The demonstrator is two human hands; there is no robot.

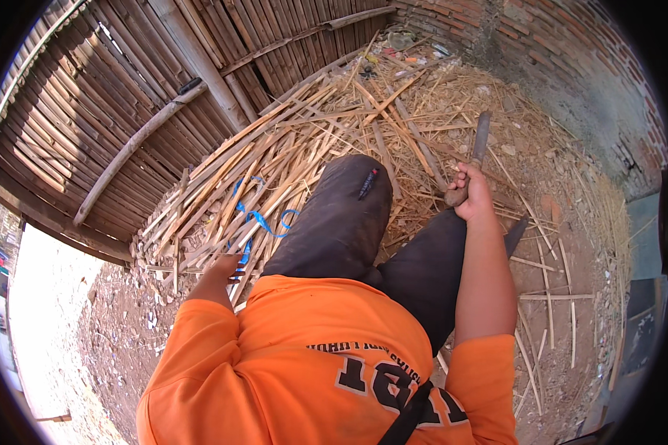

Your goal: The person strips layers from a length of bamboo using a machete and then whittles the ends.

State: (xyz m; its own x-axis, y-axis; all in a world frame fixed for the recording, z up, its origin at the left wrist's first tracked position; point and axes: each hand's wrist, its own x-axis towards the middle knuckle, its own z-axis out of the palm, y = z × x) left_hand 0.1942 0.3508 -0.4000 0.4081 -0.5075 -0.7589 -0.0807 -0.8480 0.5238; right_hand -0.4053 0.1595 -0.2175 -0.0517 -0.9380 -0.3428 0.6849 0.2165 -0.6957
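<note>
Gripping long-bladed knife [480, 144] in right hand [477, 194], fingers closed round the handle, blade pointing away from the body, just beyond right trouser leg [427, 259]. Reaching down with left hand [221, 271] to split strips [274, 167], near blue ribbon [256, 217]; cannot tell whether pinching or only touching. Found heaped along the slatted-wall [59, 126] edge of the ground [119, 330]. Probably best to draw strips out lengthwise, clear of ribbon, angling blade off both legs.

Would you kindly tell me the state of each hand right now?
Left hand: at the pale strips; whether open or closed cannot be told.
Right hand: closed, holding a long-bladed knife.
</note>
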